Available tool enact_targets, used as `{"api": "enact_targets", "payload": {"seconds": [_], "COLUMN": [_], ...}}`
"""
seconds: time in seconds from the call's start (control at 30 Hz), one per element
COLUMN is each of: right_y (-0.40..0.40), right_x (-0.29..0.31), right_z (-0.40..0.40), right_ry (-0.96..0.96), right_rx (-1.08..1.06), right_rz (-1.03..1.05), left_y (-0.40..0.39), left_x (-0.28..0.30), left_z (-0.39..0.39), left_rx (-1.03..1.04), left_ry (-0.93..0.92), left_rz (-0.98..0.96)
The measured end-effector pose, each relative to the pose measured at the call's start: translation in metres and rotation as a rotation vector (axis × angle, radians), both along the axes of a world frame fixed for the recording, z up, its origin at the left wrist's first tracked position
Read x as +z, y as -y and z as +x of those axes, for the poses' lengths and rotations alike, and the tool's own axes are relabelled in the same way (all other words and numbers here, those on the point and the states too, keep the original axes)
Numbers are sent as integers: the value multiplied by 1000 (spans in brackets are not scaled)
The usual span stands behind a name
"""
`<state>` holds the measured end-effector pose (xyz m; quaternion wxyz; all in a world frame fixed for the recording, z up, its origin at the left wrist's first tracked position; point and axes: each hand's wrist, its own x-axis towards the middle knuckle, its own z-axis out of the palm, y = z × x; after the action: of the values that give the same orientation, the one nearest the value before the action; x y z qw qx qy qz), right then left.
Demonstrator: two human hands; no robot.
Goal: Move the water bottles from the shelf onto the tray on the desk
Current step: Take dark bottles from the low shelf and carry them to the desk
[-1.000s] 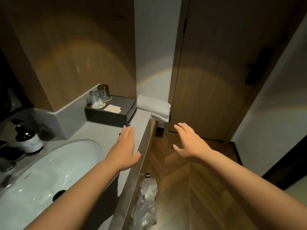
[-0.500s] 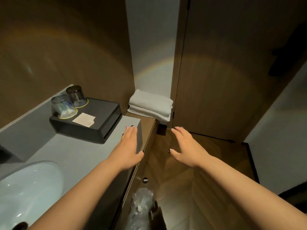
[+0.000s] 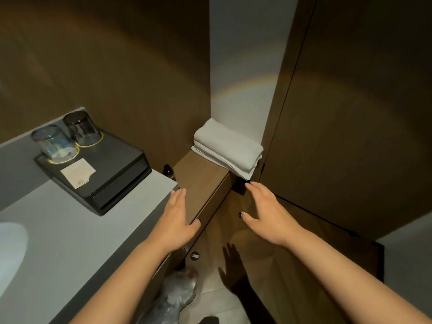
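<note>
A dark bottle top [image 3: 169,172] pokes up in the gap between the grey counter [image 3: 70,242] and the wooden shelf [image 3: 198,181]; the rest of it is hidden. A black tray [image 3: 112,181] sits on the counter with two upturned glasses [image 3: 67,139] and a paper card [image 3: 78,172]. My left hand [image 3: 176,222] hovers flat, fingers straight, over the counter's right edge and holds nothing. To its right, my right hand [image 3: 266,211] is stretched out flat and empty, fingertips just below the towels.
Folded white towels [image 3: 228,148] lie at the far end of the wooden shelf, against a white wall. A wooden door [image 3: 350,113] stands on the right. A plastic-lined bin [image 3: 177,298] sits on the floor below. A white basin's edge [image 3: 9,256] shows at left.
The view has swung right and closer to the shelf; the basin has nearly left the frame. Both hands have reached forward towards the shelf, still flat and empty.
</note>
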<state>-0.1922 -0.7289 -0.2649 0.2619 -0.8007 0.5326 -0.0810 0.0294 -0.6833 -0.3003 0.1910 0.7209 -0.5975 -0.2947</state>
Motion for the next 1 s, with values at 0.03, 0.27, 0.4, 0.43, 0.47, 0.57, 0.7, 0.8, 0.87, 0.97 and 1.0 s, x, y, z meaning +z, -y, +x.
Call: {"api": "enact_targets", "payload": {"seconds": [0.03, 0.27, 0.4, 0.43, 0.47, 0.57, 0.7, 0.8, 0.87, 0.97, 1.0], "right_y": [14, 114, 194, 213, 229, 264, 312, 352, 381, 427, 443], "right_x": [-3, -25, -35, -37, -38, -41, -53, -61, -63, -64, -64], "right_z": [1, 29, 52, 59, 65, 82, 104, 125, 138, 152, 155], "right_ry": [4, 0, -10, -11, 2, 82, 32, 21, 28, 0, -4], "right_rx": [14, 100, 147, 165, 162, 129, 215, 264, 315, 450, 482], "right_rz": [2, 50, 93, 74, 60, 101, 194, 257, 293, 309, 310], "left_y": [12, 108, 170, 185, 199, 235, 261, 280, 297, 326, 337], "left_x": [-2, -11, -19, -22, -24, -25, -32, -44, -49, -56, -59], "left_z": [0, 3, 10, 15, 20, 40, 61, 76, 87, 96, 96], "left_rx": [13, 225, 348, 336, 345, 310, 383, 506, 580, 657, 700], "left_ry": [-4, -160, -204, -195, -210, -199, -178, -167, -167, -122, -117], "left_rz": [-5, 54, 2, -25, -14, 117, 167, 170, 163, 214, 213]}}
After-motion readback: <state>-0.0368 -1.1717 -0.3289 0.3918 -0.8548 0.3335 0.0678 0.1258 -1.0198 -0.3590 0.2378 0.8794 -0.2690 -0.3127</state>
